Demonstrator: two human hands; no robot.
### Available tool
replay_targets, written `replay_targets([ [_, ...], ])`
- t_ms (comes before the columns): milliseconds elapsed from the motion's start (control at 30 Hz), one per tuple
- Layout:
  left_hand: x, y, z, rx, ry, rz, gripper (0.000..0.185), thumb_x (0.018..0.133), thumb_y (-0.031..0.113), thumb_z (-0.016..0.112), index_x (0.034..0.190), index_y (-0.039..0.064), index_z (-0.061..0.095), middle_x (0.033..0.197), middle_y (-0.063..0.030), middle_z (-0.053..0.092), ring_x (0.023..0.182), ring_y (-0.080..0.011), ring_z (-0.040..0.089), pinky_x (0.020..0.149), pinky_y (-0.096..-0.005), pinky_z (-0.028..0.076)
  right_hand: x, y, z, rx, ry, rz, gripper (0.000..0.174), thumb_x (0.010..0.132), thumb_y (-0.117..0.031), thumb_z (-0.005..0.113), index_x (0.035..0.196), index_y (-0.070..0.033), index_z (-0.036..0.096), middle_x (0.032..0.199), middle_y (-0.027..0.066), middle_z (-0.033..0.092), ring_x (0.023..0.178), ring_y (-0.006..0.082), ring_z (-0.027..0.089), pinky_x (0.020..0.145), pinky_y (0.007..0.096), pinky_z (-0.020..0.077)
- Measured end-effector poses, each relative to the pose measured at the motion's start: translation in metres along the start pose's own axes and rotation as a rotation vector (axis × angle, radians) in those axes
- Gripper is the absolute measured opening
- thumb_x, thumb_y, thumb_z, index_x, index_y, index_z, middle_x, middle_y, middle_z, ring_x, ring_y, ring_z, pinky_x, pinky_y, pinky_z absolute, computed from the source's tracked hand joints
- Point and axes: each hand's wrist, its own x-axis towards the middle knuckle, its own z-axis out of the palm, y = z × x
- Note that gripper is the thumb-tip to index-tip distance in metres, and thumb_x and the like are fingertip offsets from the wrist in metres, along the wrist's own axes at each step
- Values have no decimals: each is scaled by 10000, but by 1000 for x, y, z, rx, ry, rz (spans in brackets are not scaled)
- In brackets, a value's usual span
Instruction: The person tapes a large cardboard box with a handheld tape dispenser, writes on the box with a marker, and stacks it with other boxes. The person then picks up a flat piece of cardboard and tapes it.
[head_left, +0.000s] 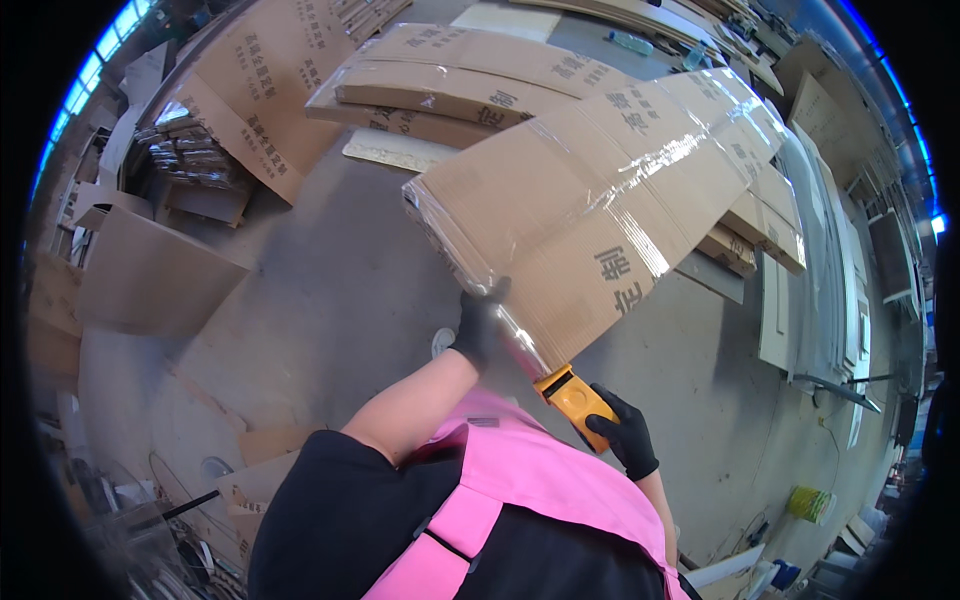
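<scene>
A long flat cardboard package (577, 195) with shiny clear tape across it lies in front of me, its near end close to my body. My left hand (482, 319), in a black glove, is at the package's near end, with the thumb at its upper edge. In my right hand (624, 431), also gloved in black, is a yellow tape dispenser (576, 401), held against the near right corner. A shiny strip of clear tape (521, 341) runs along the near end between the dispenser and my left hand. The package hides part of what supports it.
More flat cardboard packages (450, 82) lie behind. At the left stand large cardboard sheets (247, 97) and a bent cardboard piece (154, 274). Pale panels (817, 247) are stacked at the right. A yellow-green bucket (810, 505) sits on the floor at the lower right.
</scene>
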Motion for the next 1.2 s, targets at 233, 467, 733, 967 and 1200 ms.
replay_targets([
  [233,96,63,-18,-79,315,183,884,828,485,671,1421,-23,256,1386,-208,413,1198,-318,481,1006,-435,410,9,-16,13,-891,47,-172,639,773,-395,726,1329,-136,549,987,164,701,833,321,687,713,399,539],
  [467,217,126,-83,527,240,264,554,927,428,461,1293,11,460,1177,-288,582,1101,-394,576,935,-474,453,24,23,7,-1195,225,293,613,769,-463,677,1304,-185,564,850,140,705,784,312,686,687,422,526],
  [733,217,129,-85,1424,325,416,422,960,303,337,986,28,656,939,-277,652,949,-469,601,867,-503,471,20,9,-11,-1139,352,279,648,752,-462,688,1322,-185,553,900,153,705,825,329,682,725,433,526],
  [967,143,82,-44,88,369,435,683,909,393,599,1390,-24,353,1396,-179,436,1252,-265,451,1025,-385,376,4,1,-25,-927,531,158,632,743,-411,699,1290,-115,584,1005,174,698,892,320,683,786,404,529],
  [1200,-47,-7,7,-90,-138,-291,614,861,289,703,1341,41,411,1241,-109,536,1110,-213,533,935,-365,457,-4,20,-36,-816,565,100,641,729,-394,713,1272,-76,594,1011,176,698,896,313,686,789,381,530],
])
